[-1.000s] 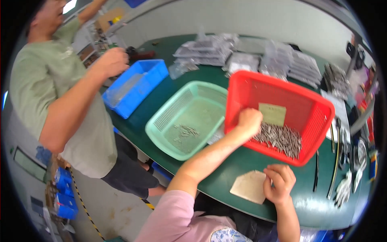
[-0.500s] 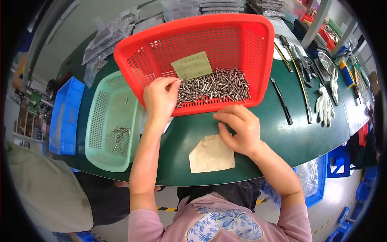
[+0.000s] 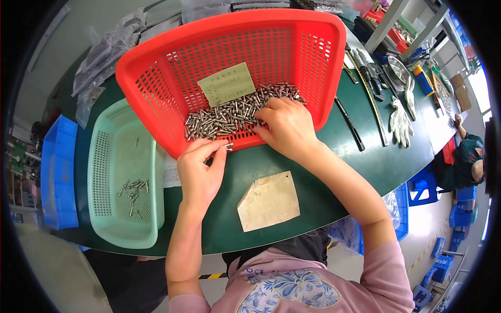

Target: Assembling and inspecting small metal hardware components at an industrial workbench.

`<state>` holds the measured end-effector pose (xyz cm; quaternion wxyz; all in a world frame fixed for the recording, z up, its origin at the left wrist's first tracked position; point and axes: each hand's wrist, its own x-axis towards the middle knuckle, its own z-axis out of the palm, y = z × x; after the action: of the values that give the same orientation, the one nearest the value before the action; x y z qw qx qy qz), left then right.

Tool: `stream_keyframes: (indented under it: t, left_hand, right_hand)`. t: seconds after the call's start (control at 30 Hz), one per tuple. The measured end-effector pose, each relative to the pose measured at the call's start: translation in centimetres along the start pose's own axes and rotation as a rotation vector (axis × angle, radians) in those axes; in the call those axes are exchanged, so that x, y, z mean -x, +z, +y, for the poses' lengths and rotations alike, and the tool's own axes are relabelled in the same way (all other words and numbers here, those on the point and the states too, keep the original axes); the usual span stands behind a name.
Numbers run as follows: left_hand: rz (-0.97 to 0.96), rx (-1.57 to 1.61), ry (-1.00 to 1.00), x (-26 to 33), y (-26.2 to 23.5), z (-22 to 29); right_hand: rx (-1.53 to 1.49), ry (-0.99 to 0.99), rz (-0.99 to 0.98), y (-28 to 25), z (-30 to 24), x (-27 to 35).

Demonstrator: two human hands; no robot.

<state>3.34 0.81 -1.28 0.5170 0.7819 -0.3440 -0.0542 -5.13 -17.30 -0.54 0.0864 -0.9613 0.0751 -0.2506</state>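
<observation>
A red perforated basket (image 3: pixel 229 21) is tilted toward me, with a heap of small metal pins (image 3: pixel 224 117) in its low front part. A pale green paper label (image 3: pixel 226 84) lies on the pins against the basket's back wall. At the front rim, my left hand (image 3: pixel 201 169) pinches one or more metal pins (image 3: pixel 228 146) between thumb and fingertips. My right hand (image 3: pixel 287 128) reaches over the rim into the heap, fingers curled down among the pins; what its fingertips grip is hidden.
To the left stand a light green basket (image 3: pixel 95 180) with several loose pins and a blue bin (image 3: pixel 60 172). A worn cream card (image 3: pixel 269 201) lies before me. On the right are a black pen-like tool (image 3: pixel 349 124), a tape measure (image 3: pixel 371 99) and white gloves (image 3: pixel 401 124). Another person (image 3: pixel 467 156) is at far right.
My right hand has gone from above the table into the heap of pins. My left hand has drawn back from the heap to the front rim, holding metal pins. The view has shifted.
</observation>
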Motion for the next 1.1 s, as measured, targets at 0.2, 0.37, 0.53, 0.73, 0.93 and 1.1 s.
stream_keyframes:
  t: [0.2, 0.37, 0.53, 0.73, 0.93, 1.1]
  left_hand:
    - [-0.069, 0.171, -0.069, 0.5, 0.2, 0.7]
    - [-0.203, 0.427, -0.288, 0.4, 0.2, 0.3]
    - [-0.409, 0.689, -0.329, 0.7, 0.0, 1.2]
    - [-0.439, 0.774, -0.42, 0.7, -0.4, 1.7]
    - [-0.385, 0.822, -0.456, 1.0, -0.1, 1.4]
    - [-0.434, 0.846, -0.478, 1.0, -0.5, 1.1]
  right_hand:
    - [0.013, -0.074, 0.053, 0.5, 0.5, -0.3]
    - [-0.582, 0.158, 0.116, -1.5, -1.9, 1.4]
    - [-0.882, 0.128, 0.041, -2.3, -2.7, 3.5]
    - [-0.978, 0.094, -0.01, -1.8, -2.4, 4.0]
    - [-1.062, 0.189, -0.041, -1.8, -2.7, 4.4]
    - [-1.036, 0.09, -0.166, -2.3, -2.3, 4.2]
